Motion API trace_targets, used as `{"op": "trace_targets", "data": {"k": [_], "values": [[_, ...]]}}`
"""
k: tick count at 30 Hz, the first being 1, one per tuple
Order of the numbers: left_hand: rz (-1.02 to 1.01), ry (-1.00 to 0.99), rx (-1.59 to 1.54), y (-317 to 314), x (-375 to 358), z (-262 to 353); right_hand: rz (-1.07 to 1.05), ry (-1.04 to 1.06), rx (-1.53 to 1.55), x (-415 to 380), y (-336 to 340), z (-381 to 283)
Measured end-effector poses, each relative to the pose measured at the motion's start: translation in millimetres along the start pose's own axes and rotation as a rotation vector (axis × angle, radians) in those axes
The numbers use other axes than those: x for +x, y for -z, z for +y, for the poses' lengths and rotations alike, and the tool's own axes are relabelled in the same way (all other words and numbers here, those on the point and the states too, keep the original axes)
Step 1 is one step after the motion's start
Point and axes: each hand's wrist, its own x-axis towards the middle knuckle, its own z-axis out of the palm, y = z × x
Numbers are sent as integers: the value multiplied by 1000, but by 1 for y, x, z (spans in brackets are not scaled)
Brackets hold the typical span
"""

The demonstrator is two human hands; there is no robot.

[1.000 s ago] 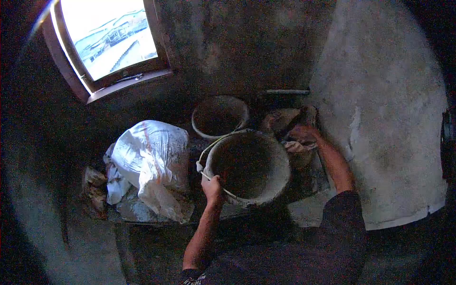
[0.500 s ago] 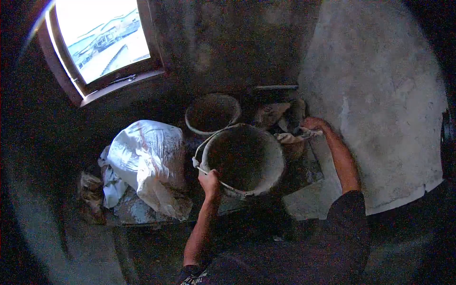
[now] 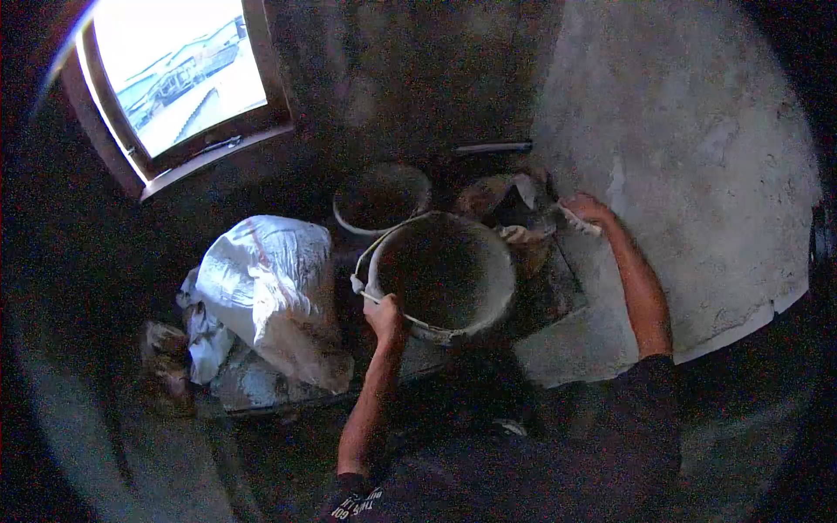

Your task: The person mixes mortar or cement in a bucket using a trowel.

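Observation:
My left hand is closed round the handle of a large round bucket, at the bucket's near left side. The inside of the bucket is dark, and its contents cannot be made out. To the right of it, my right hand grips the edge of a crumpled, pale brown sack. The sack's mouth stands partly open, with a dark interior. Behind the large bucket is a second, smaller bucket.
A full white sack stands on the left beside crumpled dark bags. An open window is at the upper left. A pale wall rises on the right. A thin bar lies at the back.
My right hand has pulled the sack's edge up and slightly outward, and the sack's mouth is wider. The view has shifted a little. My left hand stays on the bucket handle.

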Motion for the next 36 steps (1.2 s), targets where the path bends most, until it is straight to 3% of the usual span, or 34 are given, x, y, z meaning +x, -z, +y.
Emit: {"op": "trace_targets", "data": {"k": [4,6,13,15,18,21,36], "values": [[25,-73,81,-2,22,-38,-30,162,280,-21,-8,-5],[59,-70,147,-2,21,-34,-36,188,111,-33,-15,-17],[89,-144,-14,-5,24,-41,-205,216,-37,-75,-70,-66],[6,-70,29,-3,24,-39,-220,940,-172,-68,-93,-68],[18,-40,64,-1,19,-33,-233,778,-449,-48,-126,-78],[-6,-42,-15,0,13,-25,-259,656,-529,-25,-161,-83],[42,-115,-74,-4,21,-40,-173,631,-563,-12,-219,-89]]}}
